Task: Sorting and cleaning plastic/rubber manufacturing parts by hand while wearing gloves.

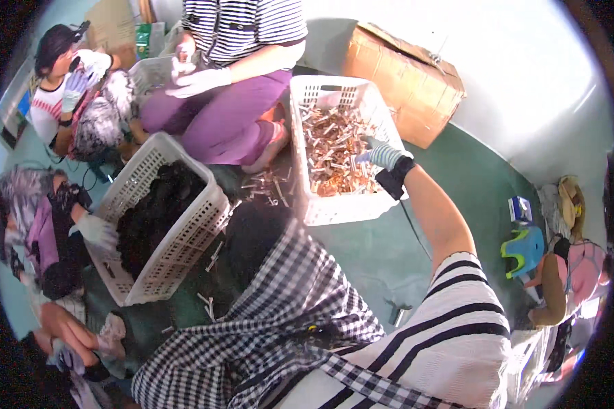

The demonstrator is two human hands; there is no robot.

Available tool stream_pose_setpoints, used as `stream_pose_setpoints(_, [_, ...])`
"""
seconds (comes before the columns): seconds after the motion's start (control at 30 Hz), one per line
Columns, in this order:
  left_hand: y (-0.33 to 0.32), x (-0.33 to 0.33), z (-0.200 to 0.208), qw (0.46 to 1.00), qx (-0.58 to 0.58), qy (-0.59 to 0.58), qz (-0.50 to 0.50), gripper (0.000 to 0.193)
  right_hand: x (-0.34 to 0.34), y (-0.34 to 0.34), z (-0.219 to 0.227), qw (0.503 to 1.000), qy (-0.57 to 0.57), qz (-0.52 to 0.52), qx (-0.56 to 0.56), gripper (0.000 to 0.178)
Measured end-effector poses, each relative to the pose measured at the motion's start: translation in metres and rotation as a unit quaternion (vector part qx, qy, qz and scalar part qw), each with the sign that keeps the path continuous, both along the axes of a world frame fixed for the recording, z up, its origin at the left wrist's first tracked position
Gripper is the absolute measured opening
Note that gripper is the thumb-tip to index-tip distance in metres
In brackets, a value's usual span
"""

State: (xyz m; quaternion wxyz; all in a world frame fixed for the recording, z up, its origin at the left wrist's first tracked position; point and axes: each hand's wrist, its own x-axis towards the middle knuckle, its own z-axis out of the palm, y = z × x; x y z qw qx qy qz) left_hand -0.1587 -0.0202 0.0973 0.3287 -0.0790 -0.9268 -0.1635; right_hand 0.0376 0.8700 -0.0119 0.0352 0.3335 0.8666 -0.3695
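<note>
1. The person's right hand, in a pale striped glove, reaches into the far white basket. Its fingers touch the heap; whether they grip a piece, I cannot tell.
2. The left hand is out of view, so its state cannot be told.
3. The small metal pieces, copper-coloured and silvery, lie jumbled inside that basket, around and to the left of the right hand.
4. A black wristband circles the right wrist, with a thin dark cable running from it toward the near side.
5. More loose pieces lie on the green floor, just left of the basket.
6. Farther left, a second white basket stands tilted and holds black material; a co-worker's gloved hand is at its left side.
7. On the far side, a co-worker in purple trousers sits low between the two baskets, white-gloved hands held together.
8. A cardboard box stands beyond the far basket, to its right.
9. A black-and-white checked cloth covers the person's lap in the near middle.
10. A blue-and-green stool stands well to the right.
</note>
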Motion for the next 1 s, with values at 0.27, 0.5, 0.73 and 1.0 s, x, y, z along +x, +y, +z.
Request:
stream_pose_setpoints(0.27, [-0.018,-0.046,-0.03,0.991,-0.117,-0.061,0.028,0.025,-0.021,0.027,-0.112,0.99,-0.113,-0.072,-0.043,0.13])
stream_pose_setpoints(0.5, [-0.004,-0.072,-0.039,0.981,-0.185,-0.06,0.004,0.021,-0.065,0.054,-0.156,0.944,-0.317,0.073,0.057,0.127])
stream_pose_setpoints(0.73, [0.027,-0.091,-0.028,0.951,-0.288,-0.039,-0.109,0.02,-0.096,0.057,-0.199,0.899,-0.434,0.03,0.043,0.135])
stream_pose_setpoints(1.0, [-0.019,-0.108,-0.036,0.836,0.329,-0.359,-0.254,0.031,-0.086,0.037,-0.187,0.866,-0.416,0.242,0.134,0.103])
